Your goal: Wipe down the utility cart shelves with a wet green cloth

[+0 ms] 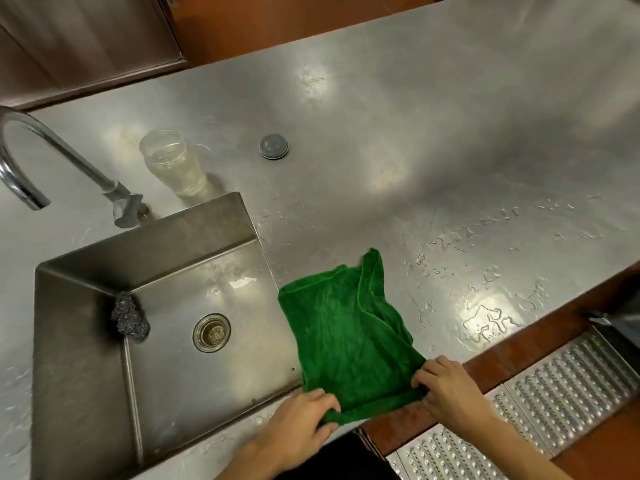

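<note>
A green cloth [349, 330] lies spread and wrinkled on the steel counter [415, 150], just right of the sink, with its far corner folded up. My left hand [298, 427] pinches the cloth's near left corner at the counter's front edge. My right hand [446, 382] pinches the near right corner. Both hands hold the near edge taut between them. No utility cart is in view.
The sink basin [86, 358] holds a steel scouring pad [130, 317] and a drain [211, 332]. A curved tap [52, 140] and a clear jar of liquid [173, 161] stand behind it. A round lid [273, 146] lies on the counter. Water beads sit at right; perforated floor grating [554, 382] lies below.
</note>
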A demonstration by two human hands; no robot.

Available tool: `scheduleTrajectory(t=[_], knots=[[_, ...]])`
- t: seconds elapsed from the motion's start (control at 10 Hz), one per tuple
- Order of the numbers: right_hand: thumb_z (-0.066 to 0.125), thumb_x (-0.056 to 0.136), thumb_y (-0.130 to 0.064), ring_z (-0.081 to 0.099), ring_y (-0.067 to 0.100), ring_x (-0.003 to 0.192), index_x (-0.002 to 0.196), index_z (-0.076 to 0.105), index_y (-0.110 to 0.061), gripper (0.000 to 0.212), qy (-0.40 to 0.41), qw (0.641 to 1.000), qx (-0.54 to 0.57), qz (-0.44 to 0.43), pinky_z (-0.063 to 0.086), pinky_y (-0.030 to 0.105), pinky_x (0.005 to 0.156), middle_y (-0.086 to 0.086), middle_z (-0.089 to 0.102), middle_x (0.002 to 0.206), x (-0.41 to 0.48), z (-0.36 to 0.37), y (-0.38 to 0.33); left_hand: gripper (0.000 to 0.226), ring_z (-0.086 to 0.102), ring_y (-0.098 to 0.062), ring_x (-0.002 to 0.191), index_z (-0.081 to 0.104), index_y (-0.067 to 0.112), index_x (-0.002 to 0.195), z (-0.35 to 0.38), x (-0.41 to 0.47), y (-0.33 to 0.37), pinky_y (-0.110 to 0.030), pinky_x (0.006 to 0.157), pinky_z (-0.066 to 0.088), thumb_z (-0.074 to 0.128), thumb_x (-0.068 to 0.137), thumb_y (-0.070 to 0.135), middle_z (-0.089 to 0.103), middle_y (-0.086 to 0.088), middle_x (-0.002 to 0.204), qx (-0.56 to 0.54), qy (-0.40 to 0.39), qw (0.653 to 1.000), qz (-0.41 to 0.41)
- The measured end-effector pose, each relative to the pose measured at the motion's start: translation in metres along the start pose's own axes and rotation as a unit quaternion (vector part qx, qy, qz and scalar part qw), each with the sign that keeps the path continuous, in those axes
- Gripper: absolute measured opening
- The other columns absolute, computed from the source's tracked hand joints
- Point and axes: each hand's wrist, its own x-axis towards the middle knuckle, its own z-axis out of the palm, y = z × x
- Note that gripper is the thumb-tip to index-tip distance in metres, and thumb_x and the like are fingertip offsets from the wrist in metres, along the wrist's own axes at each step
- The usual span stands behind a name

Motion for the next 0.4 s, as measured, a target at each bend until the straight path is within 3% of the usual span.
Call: scheduleTrajectory(t=[0.1, 0.2, 0.3, 0.4], knots=[[0.07, 0.057, -0.026, 0.056, 0.017, 0.07, 0.08, 0.065, -0.031, 0.024, 0.031, 0.998, 0.016, 0.049, 0.046, 0.029, 0.058, -0.01, 0.06, 0.079, -0.01, 0.007, -0.009, 0.035, 0.055, -0.015, 0.115, 0.058, 0.031, 0.125, 0.01, -0.001, 0.0, -0.028, 0.094, 0.044, 0.055, 0.093, 0.047, 0.058, 0.006, 0.123, 0.0, -0.022, 1.0, -0.009], [0.055, 0.07, -0.03, 0.059, 0.021, 0.078, 0.092, 0.069, -0.026, 0.026, 0.027, 0.993, 0.049, 0.102, 0.052, 0.035, 0.065, -0.003, 0.062, 0.09, -0.016, 0.009, -0.024, 0.046, 0.057, -0.009, 0.11, 0.061, 0.033, 0.124, 0.013, -0.004, 0.0, -0.026, 0.094, 0.046, 0.052, 0.088, 0.06, 0.062, 0.01, 0.119, -0.043, -0.013, 0.998, -0.038], [0.062, 0.075, -0.024, 0.055, 0.019, 0.104, 0.114, 0.066, -0.027, 0.04, 0.023, 0.985, 0.094, 0.141, 0.051, 0.034, 0.089, -0.003, 0.057, 0.113, -0.021, 0.014, -0.04, 0.044, 0.059, 0.0, 0.105, 0.067, 0.034, 0.117, 0.016, -0.01, -0.003, -0.024, 0.095, 0.047, 0.053, 0.086, 0.061, 0.066, 0.016, 0.114, -0.121, 0.02, 0.991, -0.062], [0.066, 0.079, -0.023, 0.053, 0.014, 0.113, 0.12, 0.065, -0.025, 0.04, 0.049, 0.945, 0.264, 0.189, 0.048, 0.03, 0.097, -0.004, 0.053, 0.12, -0.02, 0.008, -0.065, 0.011, 0.064, 0.001, 0.098, 0.072, 0.036, 0.101, 0.017, -0.013, -0.002, -0.027, 0.092, 0.051, 0.067, 0.092, 0.036, 0.073, 0.015, 0.103, -0.253, 0.071, 0.961, -0.085]])
